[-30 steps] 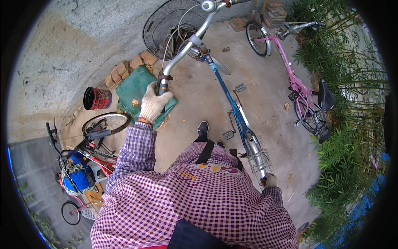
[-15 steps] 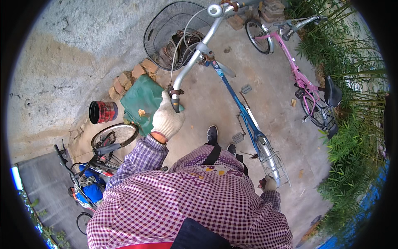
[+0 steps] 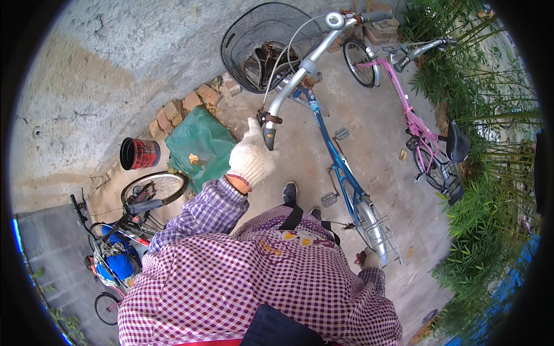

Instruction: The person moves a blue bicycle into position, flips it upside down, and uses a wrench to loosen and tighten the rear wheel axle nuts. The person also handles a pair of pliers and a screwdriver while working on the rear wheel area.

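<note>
On grey ground [image 3: 375, 155] stands a blue bicycle [image 3: 346, 176] with silver handlebars [image 3: 290, 85]

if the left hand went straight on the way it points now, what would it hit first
Most likely the grip, which lies right by the left hand; they seem to touch, but how far the fingers wrap it is unclear. Beyond, the basket looks next, though depth is hard to judge.
</note>
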`<action>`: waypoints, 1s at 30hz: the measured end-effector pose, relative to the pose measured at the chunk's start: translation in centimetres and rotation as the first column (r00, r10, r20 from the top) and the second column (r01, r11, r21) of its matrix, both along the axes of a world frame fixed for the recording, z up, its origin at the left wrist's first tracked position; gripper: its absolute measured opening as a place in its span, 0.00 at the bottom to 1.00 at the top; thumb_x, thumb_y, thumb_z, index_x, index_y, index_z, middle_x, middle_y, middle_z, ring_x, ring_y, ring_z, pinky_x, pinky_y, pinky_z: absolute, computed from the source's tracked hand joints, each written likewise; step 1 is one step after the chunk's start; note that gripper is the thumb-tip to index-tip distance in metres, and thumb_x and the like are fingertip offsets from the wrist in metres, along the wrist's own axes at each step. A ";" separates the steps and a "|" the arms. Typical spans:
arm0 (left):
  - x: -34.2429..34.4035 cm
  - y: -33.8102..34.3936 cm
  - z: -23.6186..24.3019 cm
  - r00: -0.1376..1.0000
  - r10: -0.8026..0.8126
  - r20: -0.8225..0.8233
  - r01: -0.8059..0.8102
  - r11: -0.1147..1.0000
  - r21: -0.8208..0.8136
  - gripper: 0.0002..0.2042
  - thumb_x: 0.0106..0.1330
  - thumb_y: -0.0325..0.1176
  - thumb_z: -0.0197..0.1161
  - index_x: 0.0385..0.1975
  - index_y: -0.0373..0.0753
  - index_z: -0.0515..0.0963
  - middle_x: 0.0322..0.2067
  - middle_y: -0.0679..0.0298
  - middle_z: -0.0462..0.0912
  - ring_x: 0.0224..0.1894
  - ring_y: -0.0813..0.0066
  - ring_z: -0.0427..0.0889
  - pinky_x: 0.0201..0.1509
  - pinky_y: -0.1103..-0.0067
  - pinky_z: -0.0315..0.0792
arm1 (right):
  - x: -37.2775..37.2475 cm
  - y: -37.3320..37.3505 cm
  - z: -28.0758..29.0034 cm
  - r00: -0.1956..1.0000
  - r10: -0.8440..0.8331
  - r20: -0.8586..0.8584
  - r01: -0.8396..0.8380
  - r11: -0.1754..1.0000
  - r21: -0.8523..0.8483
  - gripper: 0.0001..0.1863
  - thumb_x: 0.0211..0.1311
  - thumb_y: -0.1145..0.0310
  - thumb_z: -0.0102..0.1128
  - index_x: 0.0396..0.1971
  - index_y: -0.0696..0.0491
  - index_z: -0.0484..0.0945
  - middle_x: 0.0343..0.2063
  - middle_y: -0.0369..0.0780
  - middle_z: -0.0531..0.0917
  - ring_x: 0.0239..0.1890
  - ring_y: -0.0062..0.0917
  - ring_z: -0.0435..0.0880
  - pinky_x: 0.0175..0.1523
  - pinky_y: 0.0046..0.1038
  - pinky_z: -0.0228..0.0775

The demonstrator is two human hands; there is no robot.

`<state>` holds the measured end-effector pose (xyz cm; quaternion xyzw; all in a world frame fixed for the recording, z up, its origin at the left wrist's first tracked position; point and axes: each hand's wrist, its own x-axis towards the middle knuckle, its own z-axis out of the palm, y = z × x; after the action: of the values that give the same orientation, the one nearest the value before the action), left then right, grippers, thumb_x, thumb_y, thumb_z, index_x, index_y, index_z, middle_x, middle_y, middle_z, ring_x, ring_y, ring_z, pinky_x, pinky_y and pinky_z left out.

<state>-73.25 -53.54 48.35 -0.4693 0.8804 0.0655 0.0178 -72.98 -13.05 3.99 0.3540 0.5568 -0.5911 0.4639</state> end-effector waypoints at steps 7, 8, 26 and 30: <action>2.8 -1.0 1.7 1.000 0.017 0.015 -0.019 0.986 0.168 0.57 0.54 0.55 0.71 0.77 0.24 0.49 0.38 0.41 0.87 0.41 0.48 0.89 0.45 0.65 0.82 | -2.1 -1.5 1.7 0.997 -0.006 -0.081 0.006 1.000 0.001 0.13 0.70 0.71 0.55 0.50 0.61 0.74 0.30 0.41 0.78 0.23 0.29 0.82 0.17 0.31 0.72; 3.3 -1.4 1.8 0.999 0.026 0.024 -0.030 0.984 0.175 0.58 0.54 0.56 0.71 0.77 0.24 0.48 0.39 0.41 0.87 0.41 0.49 0.90 0.45 0.66 0.82 | -2.6 -1.8 2.0 0.994 -0.009 -0.106 0.008 1.000 -0.016 0.14 0.70 0.71 0.55 0.51 0.61 0.74 0.30 0.41 0.78 0.23 0.29 0.82 0.17 0.31 0.72; 11.9 -2.9 5.7 0.991 0.068 -0.116 -0.031 0.955 0.294 0.39 0.65 0.45 0.68 0.73 0.30 0.65 0.43 0.54 0.86 0.39 0.69 0.85 0.46 0.74 0.80 | -5.9 -1.9 -1.9 0.982 0.126 -0.140 -0.136 0.989 -0.060 0.12 0.76 0.64 0.57 0.49 0.56 0.75 0.27 0.41 0.82 0.21 0.29 0.82 0.16 0.31 0.71; -4.3 -10.1 2.5 0.930 0.194 -0.313 -0.096 0.949 0.301 0.33 0.70 0.48 0.64 0.68 0.30 0.72 0.50 0.53 0.86 0.42 0.74 0.86 0.45 0.76 0.81 | -21.9 -3.5 -4.9 0.979 0.141 -0.145 -0.142 0.990 0.002 0.14 0.76 0.65 0.57 0.51 0.60 0.76 0.27 0.41 0.82 0.21 0.29 0.82 0.16 0.31 0.71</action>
<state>-77.53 -63.63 50.90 -0.5080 0.8146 0.2704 -0.0724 -94.90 -16.57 -0.86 0.2679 0.6104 -0.5829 0.4646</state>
